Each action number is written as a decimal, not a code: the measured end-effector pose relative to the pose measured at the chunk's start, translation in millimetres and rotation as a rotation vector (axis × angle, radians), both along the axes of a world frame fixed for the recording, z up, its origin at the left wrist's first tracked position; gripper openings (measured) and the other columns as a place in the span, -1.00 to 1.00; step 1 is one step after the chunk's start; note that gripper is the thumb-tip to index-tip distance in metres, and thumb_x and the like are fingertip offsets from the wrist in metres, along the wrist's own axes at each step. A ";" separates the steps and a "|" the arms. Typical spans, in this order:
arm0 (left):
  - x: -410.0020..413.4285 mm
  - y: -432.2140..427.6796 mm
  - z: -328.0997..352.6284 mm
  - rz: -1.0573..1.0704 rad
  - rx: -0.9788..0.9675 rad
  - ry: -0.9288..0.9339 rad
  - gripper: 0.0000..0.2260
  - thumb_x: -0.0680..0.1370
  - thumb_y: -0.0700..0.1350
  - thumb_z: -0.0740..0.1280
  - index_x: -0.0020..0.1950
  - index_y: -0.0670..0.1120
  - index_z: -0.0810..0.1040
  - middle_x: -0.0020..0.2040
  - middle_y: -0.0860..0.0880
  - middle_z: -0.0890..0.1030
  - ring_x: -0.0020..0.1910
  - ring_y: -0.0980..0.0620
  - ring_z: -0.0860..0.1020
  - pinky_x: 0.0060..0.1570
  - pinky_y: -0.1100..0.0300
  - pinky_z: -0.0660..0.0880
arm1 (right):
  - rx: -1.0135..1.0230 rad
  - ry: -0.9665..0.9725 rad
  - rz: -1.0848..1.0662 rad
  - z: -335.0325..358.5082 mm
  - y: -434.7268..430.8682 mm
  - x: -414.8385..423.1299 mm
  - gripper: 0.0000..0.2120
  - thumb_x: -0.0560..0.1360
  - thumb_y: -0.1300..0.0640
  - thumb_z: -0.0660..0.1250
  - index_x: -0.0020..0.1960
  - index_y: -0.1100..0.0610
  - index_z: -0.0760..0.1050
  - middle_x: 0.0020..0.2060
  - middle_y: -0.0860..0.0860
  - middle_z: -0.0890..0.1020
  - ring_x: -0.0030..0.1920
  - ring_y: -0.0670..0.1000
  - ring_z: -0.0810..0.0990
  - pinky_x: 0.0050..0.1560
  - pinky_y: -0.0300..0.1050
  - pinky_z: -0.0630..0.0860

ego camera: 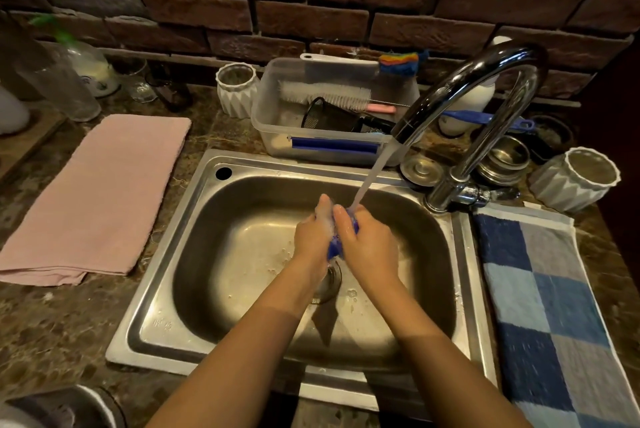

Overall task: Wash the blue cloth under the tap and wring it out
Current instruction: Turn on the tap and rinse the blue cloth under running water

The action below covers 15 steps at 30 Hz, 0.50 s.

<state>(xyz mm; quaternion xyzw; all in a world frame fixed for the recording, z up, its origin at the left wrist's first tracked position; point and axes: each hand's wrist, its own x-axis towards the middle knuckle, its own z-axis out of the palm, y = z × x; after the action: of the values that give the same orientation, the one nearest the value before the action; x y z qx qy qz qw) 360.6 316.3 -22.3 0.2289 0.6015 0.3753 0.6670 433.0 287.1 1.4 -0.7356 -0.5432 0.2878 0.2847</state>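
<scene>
Over the steel sink (194, 223), both hands, left hand (313, 232) and right hand (367, 244), have fingers (343, 219) closed around the soapy blue cloth (335, 245) beneath the tap (485, 81) stream, mid-basin, clear of its walls; a plastic tub (273, 136) crowds the rear rim.

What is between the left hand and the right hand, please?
The head view shows the soapy blue cloth squeezed between the left hand and right hand.

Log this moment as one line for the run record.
phase: washing | blue cloth: bunched between both hands | left hand: grip shut | right hand: grip shut | tap: running onto cloth | over sink
</scene>
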 end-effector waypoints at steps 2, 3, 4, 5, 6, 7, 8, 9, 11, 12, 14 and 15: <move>6.1 -2.2 -4.1 -0.071 0.052 0.059 -0.73 0.60 0.07 0.16 0.15 -0.03 0.53 0.09 -0.20 0.60 0.03 -0.10 0.59 -0.15 0.14 0.56 | -0.082 0.048 -0.117 -3.4 12.4 -1.7 -0.63 0.57 -0.18 0.02 -0.10 0.04 0.46 -0.27 -0.01 0.57 -0.20 0.00 0.59 -0.21 -0.10 0.48; 7.1 -2.9 -5.9 -0.078 0.049 0.072 -0.75 0.61 0.04 0.16 0.16 -0.02 0.52 0.10 -0.20 0.59 0.03 -0.11 0.59 -0.15 0.14 0.56 | -0.129 0.045 -0.144 -6.6 19.5 -1.7 -0.63 0.58 -0.16 0.01 -0.13 0.05 0.45 -0.28 0.00 0.57 -0.20 0.01 0.58 -0.23 -0.10 0.47; 7.3 -3.3 -5.8 -0.068 0.013 0.061 -0.75 0.61 0.05 0.16 0.13 -0.03 0.52 0.08 -0.19 0.59 0.02 -0.11 0.58 -0.11 0.11 0.56 | -0.176 0.041 -0.157 -9.7 26.5 -1.9 -0.64 0.59 -0.13 0.02 -0.13 0.07 0.45 -0.27 0.02 0.57 -0.20 0.02 0.58 -0.23 -0.10 0.47; 6.6 -4.1 -6.0 -0.055 -0.026 0.049 -0.74 0.60 0.09 0.15 0.09 -0.04 0.52 0.06 -0.18 0.59 0.03 -0.11 0.59 -0.04 0.07 0.57 | -0.223 0.049 -0.172 -14.7 33.2 0.2 -0.67 0.59 -0.10 0.04 -0.14 0.09 0.43 -0.26 0.03 0.55 -0.20 0.03 0.57 -0.21 -0.09 0.50; 5.9 -5.3 -7.6 -0.055 -0.035 0.055 -0.72 0.59 0.12 0.15 0.07 -0.04 0.51 0.05 -0.16 0.60 0.03 -0.10 0.59 0.03 0.05 0.57 | -0.265 0.117 -0.231 -18.2 37.8 3.4 -0.68 0.58 -0.09 0.08 -0.19 0.09 0.41 -0.26 0.02 0.54 -0.19 0.03 0.56 -0.15 -0.06 0.52; 5.5 -6.9 -8.8 -0.073 -0.015 0.077 -0.70 0.59 0.14 0.14 0.07 -0.03 0.50 0.05 -0.14 0.60 0.04 -0.08 0.59 0.08 0.03 0.57 | -0.288 0.254 -0.287 -21.9 41.3 6.2 -0.68 0.57 -0.08 0.11 -0.24 0.07 0.42 -0.27 0.02 0.55 -0.15 0.04 0.57 -0.06 0.00 0.55; 4.6 -7.9 -10.2 -0.088 0.015 0.095 -0.69 0.59 0.16 0.11 0.06 -0.02 0.51 0.06 -0.13 0.60 0.04 -0.07 0.59 0.11 0.02 0.56 | -0.294 0.407 -0.313 -24.0 41.8 8.1 -0.70 0.56 -0.09 0.14 -0.27 0.03 0.43 -0.26 0.03 0.56 -0.11 0.06 0.58 0.04 0.06 0.55; 2.8 -8.1 -10.6 -0.096 0.041 0.095 -0.68 0.59 0.17 0.09 0.03 0.00 0.51 0.05 -0.12 0.61 0.04 -0.07 0.60 0.13 0.01 0.55 | -0.271 0.475 -0.295 -27.3 40.4 10.7 -0.72 0.56 -0.08 0.14 -0.26 0.00 0.44 -0.23 0.04 0.57 -0.08 0.07 0.59 0.10 0.11 0.54; -0.9 -6.4 -8.2 -0.076 0.039 0.049 -0.64 0.58 0.21 0.06 -0.02 0.01 0.52 0.03 -0.11 0.62 0.04 -0.07 0.60 0.14 0.00 0.54 | -0.205 0.380 -0.109 -28.5 32.3 16.0 -0.77 0.59 -0.04 0.09 -0.16 -0.03 0.44 -0.19 0.02 0.57 -0.08 0.07 0.59 0.05 0.08 0.57; -2.9 -4.5 -8.1 -0.051 0.029 0.035 -0.62 0.57 0.24 0.04 -0.04 0.01 0.52 0.02 -0.12 0.63 0.04 -0.08 0.60 0.14 -0.01 0.55 | -0.170 0.316 -0.013 -28.9 27.1 18.9 -0.82 0.60 -0.01 0.07 -0.07 -0.03 0.42 -0.18 0.01 0.57 -0.10 0.06 0.60 -0.04 0.03 0.59; -5.8 1.2 -10.2 0.008 0.027 0.073 -0.57 0.56 0.27 0.02 -0.10 -0.01 0.51 -0.05 -0.12 0.62 0.01 -0.10 0.61 0.12 -0.02 0.55 | -0.116 0.253 0.106 -23.6 13.7 21.1 -0.86 0.60 -0.01 0.08 0.03 -0.03 0.40 -0.19 -0.04 0.56 -0.17 0.00 0.59 -0.21 -0.10 0.56; -6.9 3.7 -12.9 0.036 0.041 0.113 -0.55 0.56 0.27 0.03 -0.14 -0.04 0.50 -0.10 -0.12 0.62 -0.02 -0.10 0.61 0.10 0.00 0.55 | -0.095 0.260 0.127 -21.5 6.5 19.4 -0.87 0.59 -0.03 0.10 0.00 -0.03 0.39 -0.21 -0.07 0.55 -0.18 -0.04 0.58 -0.23 -0.15 0.55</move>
<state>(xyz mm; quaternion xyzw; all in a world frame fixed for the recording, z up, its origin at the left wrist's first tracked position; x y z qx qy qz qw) 353.6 320.0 -35.2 0.2527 0.6342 0.3861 0.6204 452.4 293.6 -20.1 -0.6690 -0.5329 0.4233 0.2987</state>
